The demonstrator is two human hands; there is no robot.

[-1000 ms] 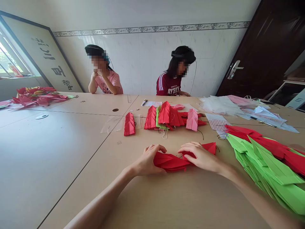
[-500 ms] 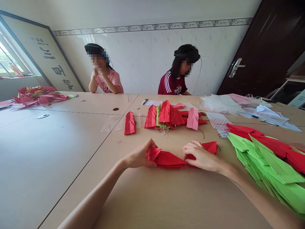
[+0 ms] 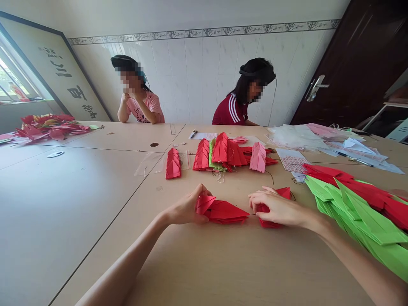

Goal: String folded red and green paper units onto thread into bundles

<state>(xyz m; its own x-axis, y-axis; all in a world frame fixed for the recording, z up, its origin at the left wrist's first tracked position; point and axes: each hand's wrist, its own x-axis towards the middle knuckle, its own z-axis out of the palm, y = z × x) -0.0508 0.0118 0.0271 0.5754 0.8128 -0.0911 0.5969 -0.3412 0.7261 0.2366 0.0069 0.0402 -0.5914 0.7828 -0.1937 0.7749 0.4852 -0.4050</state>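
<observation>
Left hand (image 3: 185, 207) pinching red origami stack (image 3: 225, 211), right hand (image 3: 277, 210) clasping second red bundle (image 3: 269, 222); bundles just pulled apart, thin thread (image 3: 253, 213) spanning gap, mid-desk (image 3: 223, 263), green folded pile (image 3: 360, 216) right.

Wall board, framed (image 3: 76, 92): large dark brush-written Chinese characters in a column, seen at a steep angle, not reliably legible.

Red T-shirt (image 3: 230, 112), on the seated person at right: white sleeve stripes only (any chest lettering is hidden).

Pink T-shirt (image 3: 145, 111): cartoon cat print, no readable words.

Printed sheet (image 3: 293, 160), on the table: fine red print, too small to read.
</observation>
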